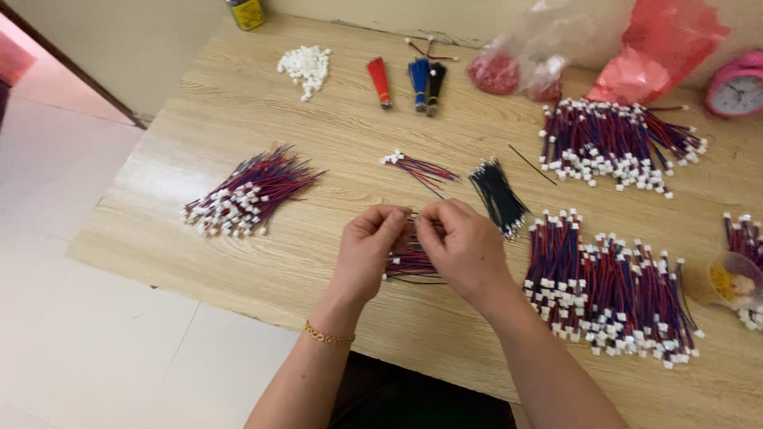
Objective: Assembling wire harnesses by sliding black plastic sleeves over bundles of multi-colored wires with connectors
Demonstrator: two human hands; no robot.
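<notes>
left hand [367, 248] fingers pinched | right hand [465, 242] fingers pinched | wire bundle [409, 258]

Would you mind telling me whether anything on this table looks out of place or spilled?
Nothing looks spilled or damaged. One thin black wire lies alone, apart from the black wire bundle. Otherwise the red-and-blue wire piles sit sorted on the wooden table, and both hands, left hand and right hand, hold a small bundle.
</notes>
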